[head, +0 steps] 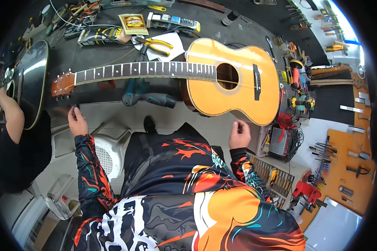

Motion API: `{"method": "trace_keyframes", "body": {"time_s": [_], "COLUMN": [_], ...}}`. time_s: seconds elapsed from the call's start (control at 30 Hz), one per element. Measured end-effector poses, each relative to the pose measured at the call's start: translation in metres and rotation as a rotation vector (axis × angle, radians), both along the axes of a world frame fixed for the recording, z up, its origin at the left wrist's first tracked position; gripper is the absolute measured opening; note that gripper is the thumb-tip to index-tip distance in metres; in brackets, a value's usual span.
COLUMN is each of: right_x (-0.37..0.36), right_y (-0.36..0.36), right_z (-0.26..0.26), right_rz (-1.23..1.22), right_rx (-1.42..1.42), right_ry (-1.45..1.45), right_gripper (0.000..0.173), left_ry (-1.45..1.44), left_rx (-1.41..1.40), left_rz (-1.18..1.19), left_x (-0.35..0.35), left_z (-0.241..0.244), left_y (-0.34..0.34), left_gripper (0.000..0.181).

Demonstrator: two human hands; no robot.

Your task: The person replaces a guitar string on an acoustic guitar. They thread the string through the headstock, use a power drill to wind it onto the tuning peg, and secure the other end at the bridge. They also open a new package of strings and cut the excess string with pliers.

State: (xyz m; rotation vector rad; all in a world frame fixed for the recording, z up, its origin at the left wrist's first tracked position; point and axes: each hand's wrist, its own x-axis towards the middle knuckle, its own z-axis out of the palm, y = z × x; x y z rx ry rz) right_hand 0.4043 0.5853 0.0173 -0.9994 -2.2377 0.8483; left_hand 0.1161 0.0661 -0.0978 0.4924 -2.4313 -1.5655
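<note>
An acoustic guitar (204, 94) with a pale glossy top lies face up across the dark workbench (91, 94). Its reddish-brown headstock (62, 84) points left, and the dark bridge (257, 82) is at the right. At least one string runs from the bridge over the soundhole (227, 76). My left hand (78, 121) is raised in front of the bench edge, just below the headstock and apart from it, with nothing visible in it. Below the lower edge of the guitar body is my right hand (239, 135), fingers curled; whether it pinches something thin is unclear.
Yellow-handled pliers (158, 46) lie on white paper behind the neck. A teal power tool (150, 98) rests under the neck. At left, another person's arm (11, 109) reaches over a black guitar (34, 72). A white plastic stool (108, 153) stands near my left arm.
</note>
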Motion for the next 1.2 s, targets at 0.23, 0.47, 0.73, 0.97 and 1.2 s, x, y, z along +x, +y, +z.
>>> {"method": "trace_keyframes", "body": {"time_s": [0.23,0.47,0.73,0.97,1.2], "right_x": [0.005,-0.003,-0.028,-0.064,-0.078], "right_y": [-0.021,-0.041,-0.078,-0.084,-0.088], "right_z": [-0.037,-0.067,-0.095,-0.121,-0.118], "right_rz": [0.152,0.152,-0.009,-0.193,-0.283], "right_rx": [-0.368,-0.329,-0.413,-0.216,-0.144], "right_ry": [0.011,0.3,0.606,0.878,0.983], "right_gripper": [0.019,0.016,0.012,0.021,0.023], "left_ry": [-0.348,-0.601,-0.73,-0.959,-1.006], "left_rx": [-0.228,-0.448,-0.737,-0.856,-0.873], "left_rz": [-0.203,-0.86,-1.149,-1.179,-1.225], "left_x": [0.181,0.338,0.361,0.343,0.328], "left_z": [-0.032,0.018,0.026,0.024,0.02], "left_y": [0.019,0.095,0.062,0.023,0.001], "left_gripper": [0.042,0.029,0.024,0.029,0.028]}}
